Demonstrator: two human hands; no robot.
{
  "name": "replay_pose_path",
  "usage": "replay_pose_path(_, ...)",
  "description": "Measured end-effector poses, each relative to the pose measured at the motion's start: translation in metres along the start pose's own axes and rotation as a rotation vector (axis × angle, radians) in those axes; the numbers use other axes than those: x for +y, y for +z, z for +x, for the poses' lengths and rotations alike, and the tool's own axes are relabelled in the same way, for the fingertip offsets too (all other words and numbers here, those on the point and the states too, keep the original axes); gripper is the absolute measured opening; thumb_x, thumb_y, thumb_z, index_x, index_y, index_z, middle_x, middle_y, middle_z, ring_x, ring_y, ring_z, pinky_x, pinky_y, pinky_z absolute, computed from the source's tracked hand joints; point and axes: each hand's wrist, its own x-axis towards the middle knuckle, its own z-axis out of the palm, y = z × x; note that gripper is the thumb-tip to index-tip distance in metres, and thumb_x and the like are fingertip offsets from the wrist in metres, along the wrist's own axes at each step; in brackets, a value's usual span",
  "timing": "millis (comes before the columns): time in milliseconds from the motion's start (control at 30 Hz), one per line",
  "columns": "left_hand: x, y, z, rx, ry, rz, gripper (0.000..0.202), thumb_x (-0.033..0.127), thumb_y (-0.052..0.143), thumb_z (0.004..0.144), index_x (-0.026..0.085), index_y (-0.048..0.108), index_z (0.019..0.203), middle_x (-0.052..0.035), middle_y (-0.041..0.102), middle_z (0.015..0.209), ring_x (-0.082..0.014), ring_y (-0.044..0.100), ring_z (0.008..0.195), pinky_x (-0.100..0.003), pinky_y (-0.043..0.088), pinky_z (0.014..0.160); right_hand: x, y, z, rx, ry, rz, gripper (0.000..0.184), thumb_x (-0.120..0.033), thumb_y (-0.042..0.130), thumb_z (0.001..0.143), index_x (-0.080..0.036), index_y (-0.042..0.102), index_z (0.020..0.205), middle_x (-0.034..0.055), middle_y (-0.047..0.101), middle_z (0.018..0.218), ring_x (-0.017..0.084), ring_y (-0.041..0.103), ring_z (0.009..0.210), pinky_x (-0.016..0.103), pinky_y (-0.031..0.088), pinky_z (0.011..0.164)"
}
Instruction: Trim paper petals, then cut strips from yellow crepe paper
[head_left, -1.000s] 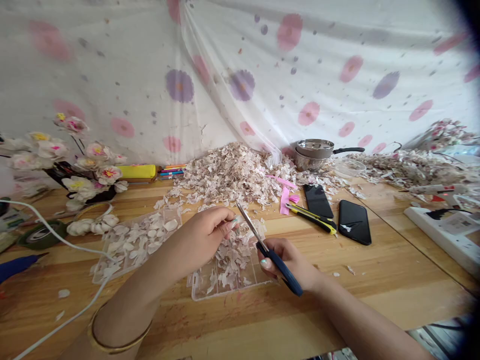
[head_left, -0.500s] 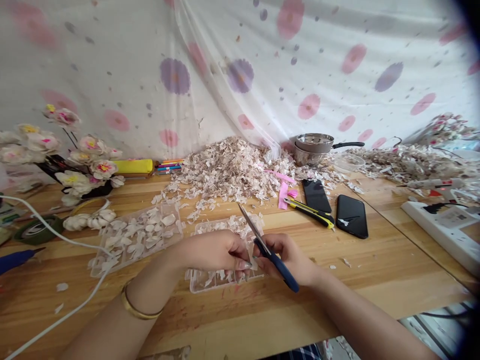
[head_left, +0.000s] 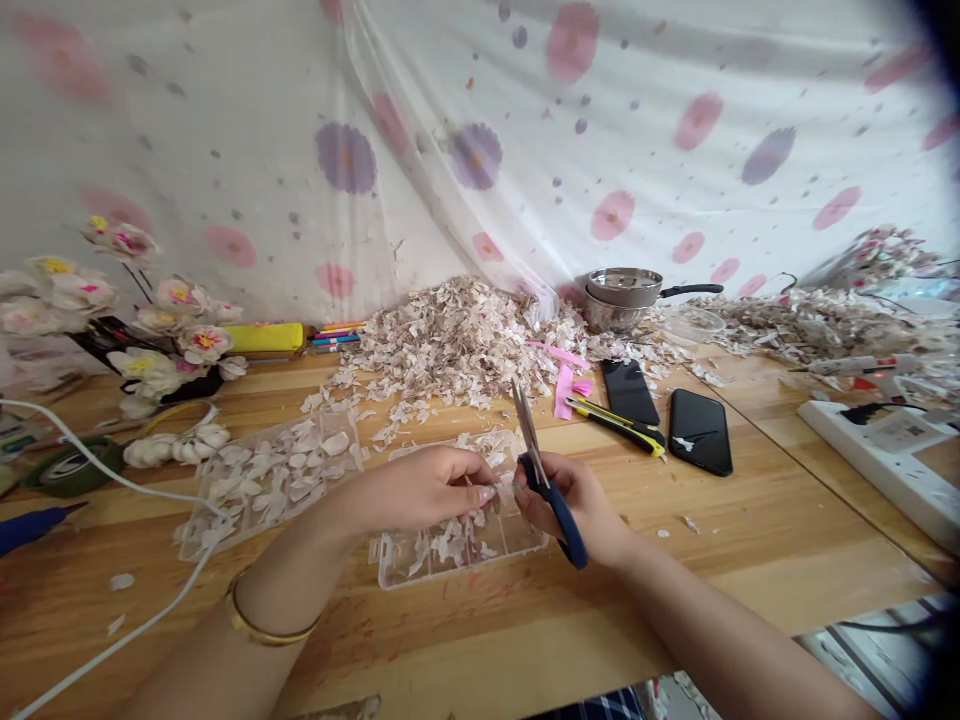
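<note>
My right hand is closed around a pair of scissors with dark blue handles, the blades pointing up and away from me. My left hand is closed in a pinch, with a small white petal-like flake at its fingertips, close to the right fingers. Both hands hover over a clear divided plastic box, partly hidden by my left hand, with white flakes in its compartments. Another clear divided box of larger white flakes lies to the left, partly behind my left forearm.
A large heap of white flakes lies against the curtain. Two dark phones, a yellow box cutter and pink strips lie right of it. A white power strip is at far right; a white cable crosses the left.
The scissors have turned more upright, their tips moving right. My left hand has risen slightly, and my fingertips have shifted up over the box, uncovering more of its right compartments.
</note>
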Motion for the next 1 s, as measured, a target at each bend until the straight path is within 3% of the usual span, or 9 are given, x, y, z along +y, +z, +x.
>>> replay_pose_path(333, -0.001, 0.011, 0.003, 0.106, 0.024, -0.086, 0.032, 0.039, 0.052, 0.085, 0.016, 0.060, 0.105, -0.0080, 0.067, 0.101, -0.0207, 0.061, 0.086, -0.031, 0.048, 0.075, 0.001, -0.001, 0.000, 0.164, -0.035, 0.041, 0.015, -0.026, 0.063, 0.074, -0.017, 0.052, 0.078, -0.0037, 0.050, 0.062, 0.009, 0.044, 0.053, 0.022, 0.036, 0.050)
replay_pose_path(500, -0.002, 0.018, 0.008, 0.144, 0.015, -0.158, 0.033, 0.041, 0.049, 0.087, 0.016, 0.061, 0.106, -0.0064, 0.067, 0.092, -0.0188, 0.062, 0.078, -0.029, 0.048, 0.068, 0.000, 0.000, 0.000, 0.150, 0.011, 0.034, 0.019, -0.030, 0.066, 0.074, -0.017, 0.052, 0.078, -0.0028, 0.052, 0.062, 0.010, 0.046, 0.054, 0.023, 0.038, 0.052)
replay_pose_path(633, -0.004, 0.016, 0.007, 0.200, 0.030, -0.116, 0.027, 0.039, 0.049, 0.088, 0.018, 0.062, 0.100, -0.0034, 0.065, 0.085, -0.0166, 0.060, 0.073, -0.027, 0.046, 0.064, 0.003, 0.000, 0.002, 0.141, -0.012, 0.082, 0.030, -0.044, 0.065, 0.078, -0.018, 0.051, 0.082, -0.0025, 0.050, 0.062, 0.012, 0.045, 0.055, 0.025, 0.038, 0.053)
replay_pose_path(733, -0.004, 0.009, 0.002, 0.312, 0.014, -0.127, 0.027, 0.040, 0.049, 0.088, 0.018, 0.061, 0.099, -0.0024, 0.064, 0.081, -0.0173, 0.061, 0.074, -0.029, 0.047, 0.068, 0.005, -0.002, 0.002, 0.087, -0.067, 0.093, 0.039, -0.058, 0.057, 0.083, -0.020, 0.047, 0.083, -0.0023, 0.045, 0.063, 0.014, 0.043, 0.057, 0.027, 0.038, 0.056)
replay_pose_path(833, 0.001, 0.005, -0.005, 0.492, 0.012, -0.161, 0.027, 0.038, 0.052, 0.085, 0.018, 0.061, 0.100, -0.0029, 0.065, 0.085, -0.0172, 0.061, 0.076, -0.030, 0.048, 0.072, 0.005, -0.003, -0.001, -0.037, -0.110, 0.008, 0.045, -0.065, 0.047, 0.087, -0.020, 0.046, 0.092, 0.0010, 0.045, 0.076, 0.016, 0.044, 0.070, 0.030, 0.041, 0.069)
replay_pose_path(1000, 0.013, 0.009, -0.009, 0.673, 0.023, -0.202, 0.023, 0.035, 0.054, 0.083, 0.017, 0.063, 0.094, -0.0002, 0.062, 0.073, -0.0158, 0.058, 0.069, -0.029, 0.046, 0.067, 0.001, 0.002, -0.007, -0.229, -0.028, -0.025, 0.047, -0.066, 0.048, 0.086, -0.021, 0.043, 0.096, 0.0039, 0.044, 0.089, 0.018, 0.044, 0.083, 0.032, 0.042, 0.078)
